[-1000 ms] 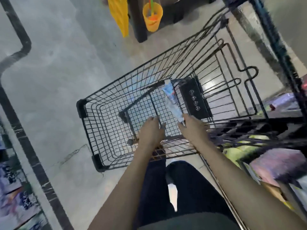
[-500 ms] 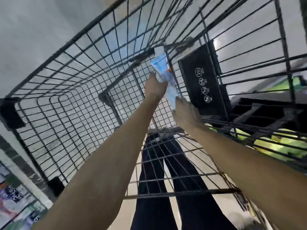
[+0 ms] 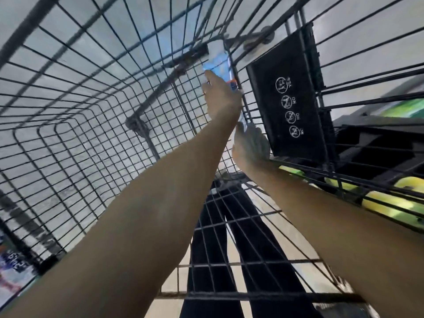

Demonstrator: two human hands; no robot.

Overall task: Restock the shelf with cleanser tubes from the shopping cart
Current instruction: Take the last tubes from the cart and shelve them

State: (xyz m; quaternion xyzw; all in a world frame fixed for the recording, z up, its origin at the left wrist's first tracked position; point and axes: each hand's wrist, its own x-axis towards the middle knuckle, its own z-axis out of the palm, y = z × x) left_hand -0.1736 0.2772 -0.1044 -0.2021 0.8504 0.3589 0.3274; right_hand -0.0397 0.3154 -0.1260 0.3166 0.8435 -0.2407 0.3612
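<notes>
- Head view: both arms reach down into a black wire shopping cart (image 3: 75, 125).
- White-and-blue cleanser tube (image 3: 219, 63) lies on the cart's wire floor, against the hinged inner panel, just left of the black plastic seat flap with white pictograms (image 3: 291, 97).
- Left hand (image 3: 221, 99): fingers curled round the tube's middle, gripping it.
- Right hand (image 3: 251, 145): at the tube's near end, touching it; blurred, so I cannot tell whether its fingers are closed or apart.
- Yellow-green packs (image 3: 387, 203) show outside the cart's right wall.
- Dark trouser legs (image 3: 229, 237) visible through the near end mesh.
</notes>
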